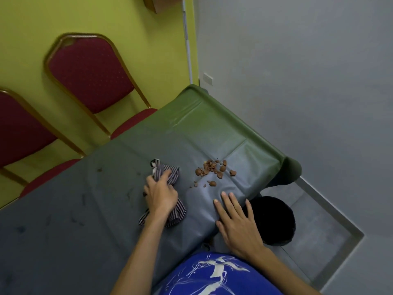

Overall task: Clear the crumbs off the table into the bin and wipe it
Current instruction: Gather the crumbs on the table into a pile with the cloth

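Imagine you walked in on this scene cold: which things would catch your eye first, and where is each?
The scatter of brown crumbs stands out on the green plastic-covered table, near its right edge. Just left of them, the left hand grips a bunched striped cloth, while the right hand lies flat at the table's edge. Below that edge sits a round black bin on the floor.
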Action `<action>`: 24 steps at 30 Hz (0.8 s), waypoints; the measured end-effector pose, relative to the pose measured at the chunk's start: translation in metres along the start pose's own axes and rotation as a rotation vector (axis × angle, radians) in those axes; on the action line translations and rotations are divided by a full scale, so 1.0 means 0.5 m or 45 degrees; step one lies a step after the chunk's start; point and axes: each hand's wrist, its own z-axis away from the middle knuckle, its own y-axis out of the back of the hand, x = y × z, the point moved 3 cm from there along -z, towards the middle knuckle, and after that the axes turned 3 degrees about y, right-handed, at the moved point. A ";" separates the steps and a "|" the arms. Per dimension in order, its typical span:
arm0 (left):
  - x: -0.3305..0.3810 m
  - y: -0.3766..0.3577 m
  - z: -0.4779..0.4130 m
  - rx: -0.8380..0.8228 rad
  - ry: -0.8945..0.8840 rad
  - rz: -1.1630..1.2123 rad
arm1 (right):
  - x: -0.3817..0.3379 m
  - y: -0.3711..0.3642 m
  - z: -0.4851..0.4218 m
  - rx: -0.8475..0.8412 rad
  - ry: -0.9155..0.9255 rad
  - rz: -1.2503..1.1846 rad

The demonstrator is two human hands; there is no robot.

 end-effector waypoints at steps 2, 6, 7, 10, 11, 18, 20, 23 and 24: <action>0.021 -0.024 0.032 0.034 -0.039 -0.074 | 0.009 0.006 -0.005 -0.013 0.058 0.027; 0.088 -0.069 0.075 0.008 -0.091 -0.079 | 0.038 0.012 -0.009 -0.033 0.179 0.062; 0.104 -0.076 0.080 -0.017 -0.096 -0.051 | 0.043 0.015 -0.008 -0.036 0.209 0.060; 0.123 -0.079 0.079 -0.055 -0.031 0.091 | 0.056 0.026 -0.009 -0.057 0.262 0.044; 0.119 -0.073 0.077 -0.031 0.007 0.134 | 0.060 0.030 -0.009 -0.068 0.270 0.038; 0.035 -0.032 0.087 0.093 0.301 0.195 | 0.084 0.034 -0.012 -0.130 0.337 0.005; 0.037 -0.055 0.115 0.058 0.297 0.118 | 0.090 0.033 -0.013 -0.143 0.361 0.002; 0.074 -0.089 0.151 0.071 0.244 0.020 | 0.097 0.034 -0.014 -0.147 0.383 0.001; 0.092 -0.095 0.156 0.077 0.231 0.007 | 0.100 0.034 -0.014 -0.144 0.395 0.001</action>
